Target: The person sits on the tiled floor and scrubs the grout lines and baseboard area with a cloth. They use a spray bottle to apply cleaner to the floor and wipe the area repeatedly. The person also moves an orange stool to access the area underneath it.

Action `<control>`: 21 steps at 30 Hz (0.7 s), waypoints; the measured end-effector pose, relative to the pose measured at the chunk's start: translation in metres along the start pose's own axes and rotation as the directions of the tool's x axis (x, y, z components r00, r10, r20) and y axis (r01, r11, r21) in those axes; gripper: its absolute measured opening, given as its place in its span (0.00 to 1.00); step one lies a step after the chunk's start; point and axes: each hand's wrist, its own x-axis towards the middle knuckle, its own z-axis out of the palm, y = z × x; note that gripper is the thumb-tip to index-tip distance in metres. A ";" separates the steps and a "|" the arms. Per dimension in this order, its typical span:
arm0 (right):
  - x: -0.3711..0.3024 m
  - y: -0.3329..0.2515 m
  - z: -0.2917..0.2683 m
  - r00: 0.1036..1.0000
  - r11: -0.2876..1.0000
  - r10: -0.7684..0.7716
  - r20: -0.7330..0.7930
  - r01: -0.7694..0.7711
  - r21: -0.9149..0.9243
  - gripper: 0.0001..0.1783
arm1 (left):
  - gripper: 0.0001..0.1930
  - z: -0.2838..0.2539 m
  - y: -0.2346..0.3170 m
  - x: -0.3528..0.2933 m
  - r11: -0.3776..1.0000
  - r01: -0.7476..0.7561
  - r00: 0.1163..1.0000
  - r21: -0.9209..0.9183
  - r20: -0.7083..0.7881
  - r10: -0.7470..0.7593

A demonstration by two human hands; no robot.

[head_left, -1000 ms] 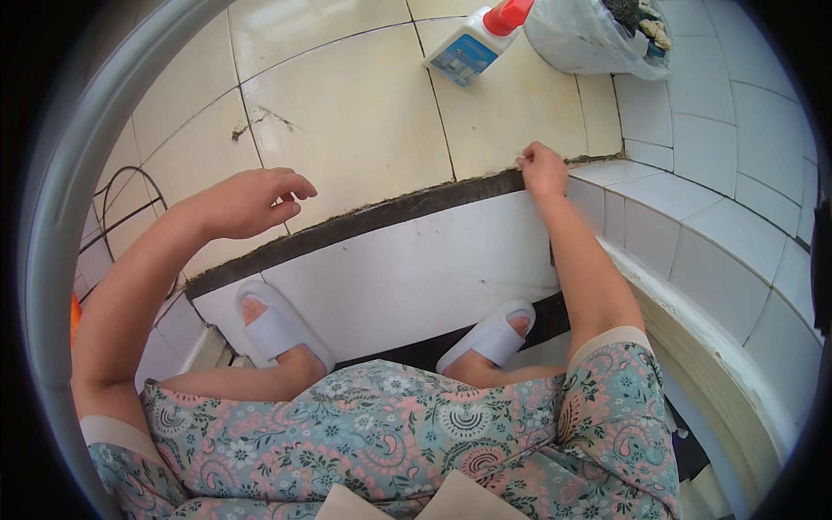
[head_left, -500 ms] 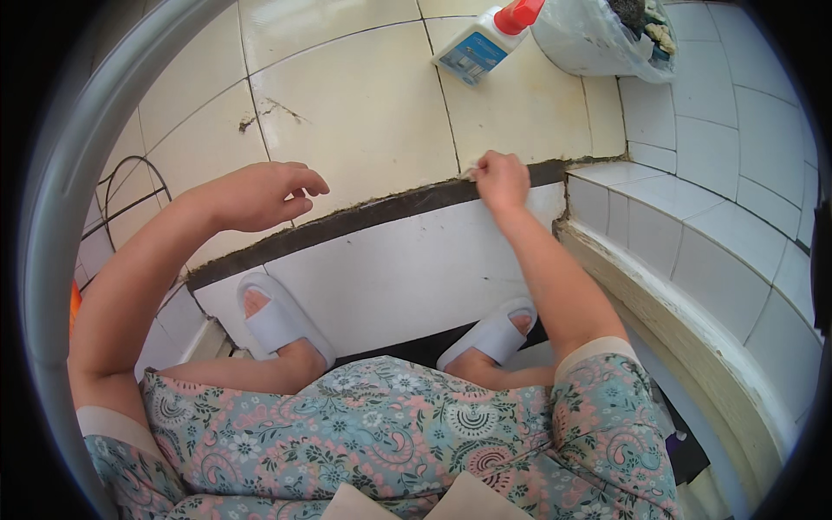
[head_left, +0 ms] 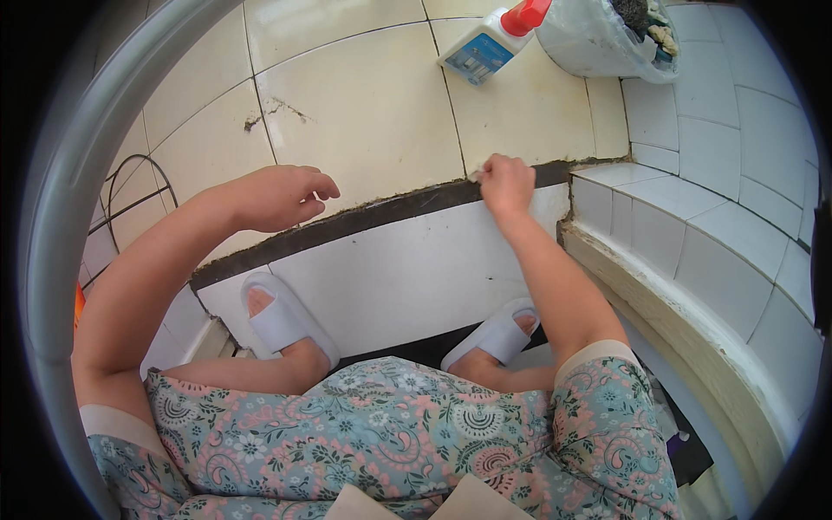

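Observation:
At the dark strip [head_left: 381, 210] along the tile edge, my right hand [head_left: 510, 184] pinches a small whitish scrap [head_left: 476, 175], too small to name exactly. The scrap meets the strip close to a tile joint. My left hand [head_left: 282, 198] hovers above the same strip further left, with bent fingers apart from the thumb and nothing in them. Beyond the right hand, a white bottle [head_left: 485, 54] with a red cap and blue label stands on the cream tiles [head_left: 364, 113].
A bin with a clear liner [head_left: 589, 39] stands at the far right, with a dark scrubber in it. White tiled ledges [head_left: 663, 195] rise on the right. A black wire rack [head_left: 130, 195] is at the left. My feet in pale slippers [head_left: 286, 316] rest on white tile.
My left hand has shifted slightly right, its fingers a little more curled. My right hand stays at the strip with the scrap. The whole view has moved slightly.

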 end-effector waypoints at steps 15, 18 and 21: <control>-0.013 -0.020 0.003 0.990 0.990 -0.140 0.028 0.140 0.012 0.04 | 0.15 0.007 0.011 0.013 0.999 0.018 0.999 0.044 0.042 -0.020; -0.011 -0.014 0.004 0.987 0.986 -0.151 -0.056 0.155 0.058 0.04 | 0.15 -0.003 0.021 0.017 0.998 -0.003 1.000 0.059 -0.005 0.004; 0.007 0.039 -0.009 0.978 0.991 -0.114 -0.175 0.099 -0.092 0.04 | 0.15 -0.004 0.013 0.015 0.999 0.038 0.997 -0.036 -0.065 -0.040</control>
